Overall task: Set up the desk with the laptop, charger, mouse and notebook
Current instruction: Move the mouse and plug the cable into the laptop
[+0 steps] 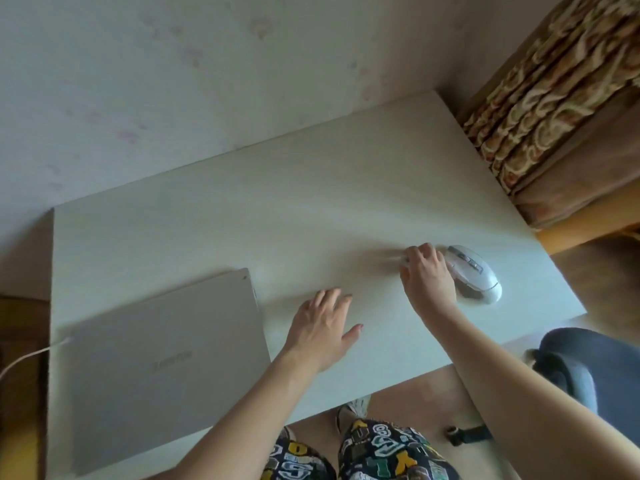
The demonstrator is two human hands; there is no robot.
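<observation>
A closed silver laptop lies on the left part of the white desk. A white charger cable runs from the left edge into the laptop's left side. A white mouse with grey buttons sits near the desk's right edge. My right hand is just left of the mouse, its outer edge against the mouse's side; the fingers are loosely curled, blurred, and point away from it. My left hand rests flat on the desk between the laptop and the mouse, fingers spread. No notebook is in view.
The desk stands against a pale wall. A patterned brown curtain hangs at the right, and a grey-blue chair stands off the desk's right front corner. My legs in patterned shorts are under the front edge.
</observation>
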